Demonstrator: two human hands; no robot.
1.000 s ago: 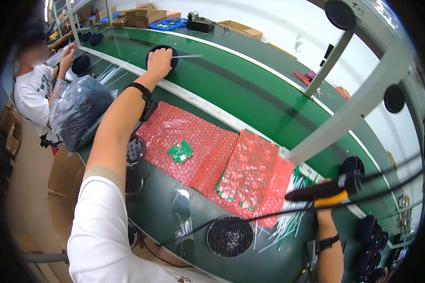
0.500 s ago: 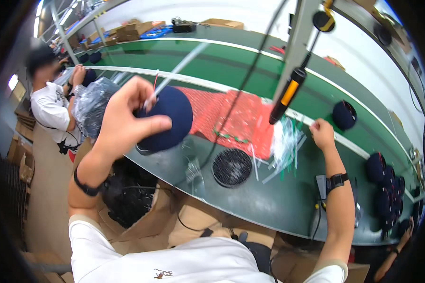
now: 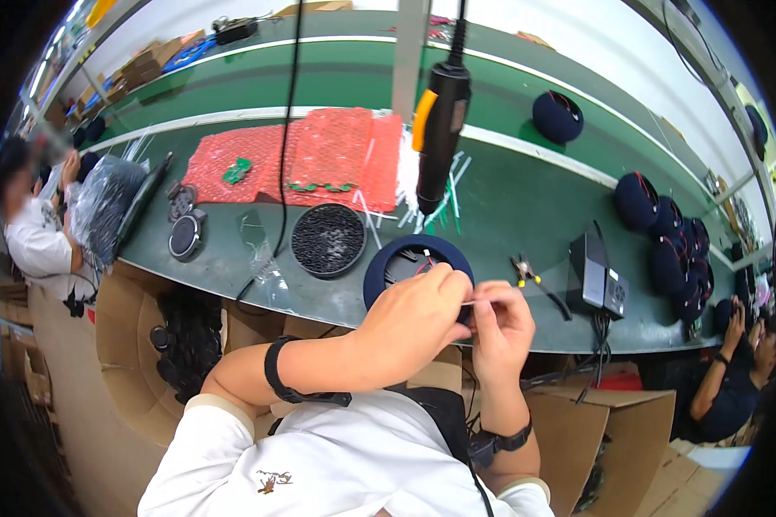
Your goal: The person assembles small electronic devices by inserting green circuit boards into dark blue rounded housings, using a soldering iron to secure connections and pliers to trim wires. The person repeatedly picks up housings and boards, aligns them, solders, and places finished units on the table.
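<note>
A navy blue rounded shell [image 3: 375, 280] sits at the table's front edge, its open side up, with dark parts and a red wire inside. My left hand [image 3: 418, 319] is closed over its near rim, fingertips bent together; what they grip is hidden. Close beside it, my right hand [image 3: 502, 332] pinches a thin pale strip [image 3: 469, 303] between thumb and fingers. The strip runs across toward my left fingertips. Both hands partly cover the shell.
A yellow-and-black electric screwdriver [image 3: 440, 129] hangs over the table. A round tray of black screws [image 3: 328, 239], pink bubble wrap [image 3: 250, 164], pliers [image 3: 535, 280] and a black-grey box [image 3: 597, 274] surround the work. More navy shells [image 3: 668, 233] stand right. Co-workers sit at both sides.
My left hand has brought the navy shell from the left to the front of me, turned opening up. My right hand has come from the far right to join it. The view has swung right.
</note>
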